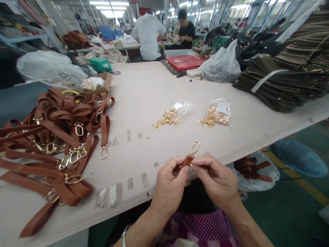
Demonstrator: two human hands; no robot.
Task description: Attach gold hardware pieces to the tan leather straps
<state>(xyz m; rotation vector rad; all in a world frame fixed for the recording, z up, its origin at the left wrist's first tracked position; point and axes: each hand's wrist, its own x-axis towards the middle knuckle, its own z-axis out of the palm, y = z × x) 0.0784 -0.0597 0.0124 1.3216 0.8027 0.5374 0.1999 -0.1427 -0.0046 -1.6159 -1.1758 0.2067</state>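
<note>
Above the table's front edge, my left hand [171,183] pinches the end of a brown leather strap [188,160]. A gold oval clasp [195,147] sticks up from that end. My right hand [214,178] is closed close beside it, thumb and forefinger pressed together on a tiny gold piece [191,165] at the strap; its exact kind is too small to tell. Beyond my hands lie two small heaps of gold metal pieces, the left heap [168,118] and the right heap [212,116], each spilling from a clear plastic bag.
A tangled pile of brown straps [64,137] with gold clasps covers the table's left side. Bundled dark pieces [280,82] are stacked at right. A red board [183,61] lies at the back. Below the edge hangs a bag of brown strips [253,169]. Two people work farther off.
</note>
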